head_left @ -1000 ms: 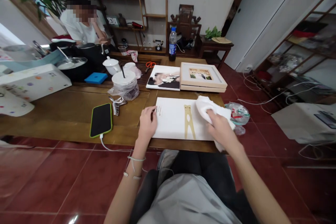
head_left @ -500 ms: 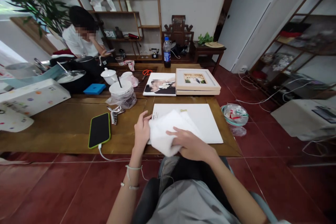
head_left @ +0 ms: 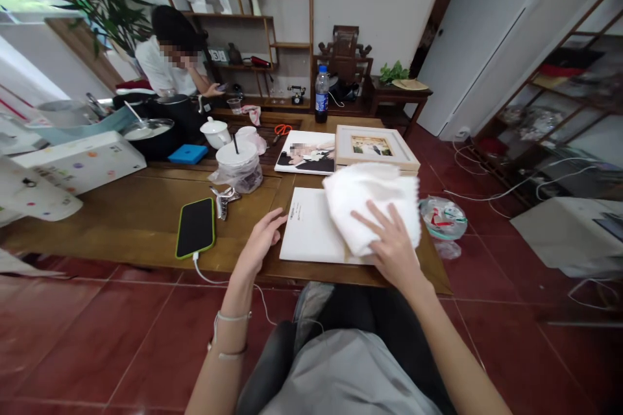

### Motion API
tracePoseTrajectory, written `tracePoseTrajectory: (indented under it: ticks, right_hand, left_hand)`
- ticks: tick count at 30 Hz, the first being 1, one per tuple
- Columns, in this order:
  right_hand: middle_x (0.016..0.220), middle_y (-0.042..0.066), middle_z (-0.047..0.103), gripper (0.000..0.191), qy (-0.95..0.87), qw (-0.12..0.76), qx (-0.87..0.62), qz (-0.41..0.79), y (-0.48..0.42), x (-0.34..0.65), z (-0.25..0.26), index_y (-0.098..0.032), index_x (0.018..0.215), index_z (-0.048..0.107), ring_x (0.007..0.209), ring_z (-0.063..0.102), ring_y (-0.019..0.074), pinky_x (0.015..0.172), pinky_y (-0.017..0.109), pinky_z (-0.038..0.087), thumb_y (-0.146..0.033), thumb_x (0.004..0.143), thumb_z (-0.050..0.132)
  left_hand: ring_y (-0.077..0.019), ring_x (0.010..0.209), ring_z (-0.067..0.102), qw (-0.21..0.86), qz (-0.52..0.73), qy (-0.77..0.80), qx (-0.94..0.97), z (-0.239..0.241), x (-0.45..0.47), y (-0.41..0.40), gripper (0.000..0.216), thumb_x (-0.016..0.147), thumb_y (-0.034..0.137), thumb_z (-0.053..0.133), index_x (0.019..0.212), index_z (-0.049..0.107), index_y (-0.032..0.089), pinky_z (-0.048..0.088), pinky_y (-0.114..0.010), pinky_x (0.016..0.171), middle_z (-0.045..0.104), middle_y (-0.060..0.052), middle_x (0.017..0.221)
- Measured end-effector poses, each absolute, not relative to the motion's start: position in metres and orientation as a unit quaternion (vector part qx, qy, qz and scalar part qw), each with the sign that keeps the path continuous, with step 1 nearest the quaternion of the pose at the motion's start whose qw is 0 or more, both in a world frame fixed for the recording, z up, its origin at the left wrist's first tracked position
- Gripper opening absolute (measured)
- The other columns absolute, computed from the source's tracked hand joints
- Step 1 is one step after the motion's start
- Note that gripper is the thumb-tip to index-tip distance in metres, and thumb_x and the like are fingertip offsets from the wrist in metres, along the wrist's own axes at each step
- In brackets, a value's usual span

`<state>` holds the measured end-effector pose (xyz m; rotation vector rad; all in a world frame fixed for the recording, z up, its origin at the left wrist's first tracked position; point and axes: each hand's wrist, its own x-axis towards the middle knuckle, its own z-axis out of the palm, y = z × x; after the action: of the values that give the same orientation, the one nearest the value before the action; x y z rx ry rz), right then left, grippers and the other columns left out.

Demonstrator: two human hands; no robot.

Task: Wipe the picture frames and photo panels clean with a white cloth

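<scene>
A flat white panel (head_left: 309,227) with small print by its left edge lies on the wooden table before me. My right hand (head_left: 392,243) is spread over a white cloth (head_left: 363,198), fingers apart on top and the thumb out of sight. The cloth covers the panel's right part and laps over the lower edge of a framed picture. At the panel's left edge rests my left hand (head_left: 265,237), fingers stretched out and holding nothing. A small tan patch (head_left: 347,254) shows beside the cloth near the panel's front edge.
Behind the panel lie a photo print (head_left: 306,152) and the framed picture (head_left: 372,144). To the left are a charging phone (head_left: 195,227), a lidded cup (head_left: 237,159) and a white box (head_left: 92,162). A bottle (head_left: 322,94) stands farther back. A person (head_left: 170,58) sits across.
My right hand and the cloth have swept right across the panel, baring its left part. My left hand's fingers have straightened at the left edge. The view has shifted slightly.
</scene>
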<state>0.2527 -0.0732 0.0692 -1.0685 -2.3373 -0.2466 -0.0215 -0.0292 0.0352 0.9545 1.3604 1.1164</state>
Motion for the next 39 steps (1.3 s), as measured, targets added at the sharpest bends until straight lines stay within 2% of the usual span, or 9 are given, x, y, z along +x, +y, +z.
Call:
tracePoseTrajectory:
  ticks: [3, 6, 10, 13, 20, 24, 30, 35, 39]
  right_hand:
    - [0.141, 0.004, 0.046, 0.027, -0.89, 0.182, -0.417, -0.01, -0.076, 0.239, 0.051, -0.018, 0.065, 0.06, 0.139, 0.021, 0.0332, 0.109, 0.067, 0.012, 0.004, 0.061, 0.044]
    - [0.148, 0.003, 0.035, 0.015, -0.887, 0.16, -0.432, 0.013, -0.083, 0.233, 0.046, -0.018, 0.072, 0.065, 0.14, 0.01, 0.0363, 0.109, 0.068, 0.006, -0.009, 0.073, 0.053]
    - [0.148, 0.002, 0.035, 0.019, -0.893, 0.153, -0.423, 0.013, -0.083, 0.234, 0.047, -0.018, 0.07, 0.067, 0.14, 0.01, 0.0377, 0.11, 0.067, 0.007, -0.032, 0.081, 0.06]
    - [0.147, 0.004, 0.037, 0.022, -0.897, 0.152, -0.414, 0.011, -0.079, 0.236, 0.045, -0.017, 0.07, 0.067, 0.14, 0.012, 0.0384, 0.109, 0.068, 0.011, -0.036, 0.081, 0.063]
    - [0.149, 0.009, 0.032, 0.006, -0.917, 0.13, -0.378, 0.01, -0.076, 0.241, 0.05, -0.016, 0.073, 0.066, 0.139, 0.011, 0.0393, 0.105, 0.07, 0.017, -0.017, 0.078, 0.062]
    - [0.152, 0.012, 0.024, 0.021, -0.924, 0.119, -0.364, -0.007, -0.079, 0.241, 0.055, -0.015, 0.078, 0.063, 0.139, 0.006, 0.0389, 0.103, 0.072, 0.019, 0.002, 0.071, 0.052]
    - [0.142, 0.009, 0.044, 0.024, -0.91, 0.235, -0.336, -0.058, -0.076, 0.249, 0.034, -0.018, 0.065, 0.057, 0.139, 0.017, 0.0326, 0.107, 0.061, 0.028, -0.002, 0.078, 0.045]
    - [0.13, 0.008, 0.058, 0.032, -0.881, 0.327, -0.34, -0.035, -0.075, 0.269, 0.047, -0.019, 0.111, 0.06, 0.132, 0.038, 0.0262, 0.107, 0.049, 0.037, -0.016, 0.083, 0.044]
    - [0.122, 0.008, 0.063, 0.035, -0.782, 0.425, -0.455, 0.017, -0.086, 0.288, 0.074, -0.023, 0.109, 0.064, 0.114, 0.057, 0.0317, 0.095, 0.046, 0.051, -0.028, 0.074, 0.061]
  left_hand:
    - [0.0026, 0.039, 0.027, 0.626, 0.499, 0.503, 0.326, 0.04, -0.029, -0.028, 0.047, 0.078, 0.025, 0.062, 0.123, 0.055, 0.013, 0.022, -0.014, 0.038, 0.067, -0.014, 0.104]
    - [0.0045, 0.037, 0.025, 0.688, 0.51, 0.446, 0.259, 0.044, -0.036, -0.027, 0.036, 0.084, 0.019, 0.054, 0.119, 0.056, 0.012, 0.022, -0.012, 0.035, 0.064, -0.021, 0.113]
    - [0.0047, 0.036, 0.026, 0.725, 0.515, 0.408, 0.207, 0.048, -0.041, -0.027, 0.035, 0.087, 0.013, 0.046, 0.121, 0.054, 0.011, 0.025, -0.01, 0.033, 0.062, -0.025, 0.113]
    - [0.0056, 0.035, 0.026, 0.742, 0.512, 0.388, 0.192, 0.052, -0.04, -0.028, 0.036, 0.089, 0.014, 0.043, 0.123, 0.052, 0.012, 0.027, -0.01, 0.033, 0.061, -0.027, 0.114]
    - [0.0056, 0.033, 0.024, 0.735, 0.511, 0.403, 0.188, 0.066, -0.036, -0.035, 0.037, 0.09, 0.016, 0.04, 0.124, 0.052, 0.012, 0.026, -0.01, 0.031, 0.061, -0.026, 0.114]
    - [0.0056, 0.033, 0.024, 0.718, 0.524, 0.407, 0.21, 0.079, -0.033, -0.043, 0.037, 0.09, 0.021, 0.042, 0.125, 0.053, 0.013, 0.026, -0.011, 0.032, 0.062, -0.024, 0.113]
    - [0.0055, 0.035, 0.024, 0.68, 0.537, 0.426, 0.261, 0.093, -0.029, -0.056, 0.041, 0.088, 0.026, 0.051, 0.127, 0.053, 0.017, 0.025, -0.013, 0.035, 0.063, -0.021, 0.115]
    - [0.0045, 0.036, 0.021, 0.651, 0.567, 0.399, 0.309, 0.099, -0.023, -0.061, 0.04, 0.088, 0.031, 0.05, 0.125, 0.056, 0.02, 0.018, -0.014, 0.032, 0.062, -0.017, 0.122]
    - [0.0021, 0.038, 0.027, 0.655, 0.56, 0.381, 0.336, 0.092, -0.006, -0.058, 0.041, 0.085, 0.033, 0.054, 0.123, 0.057, 0.02, 0.025, -0.015, 0.035, 0.065, -0.013, 0.117]
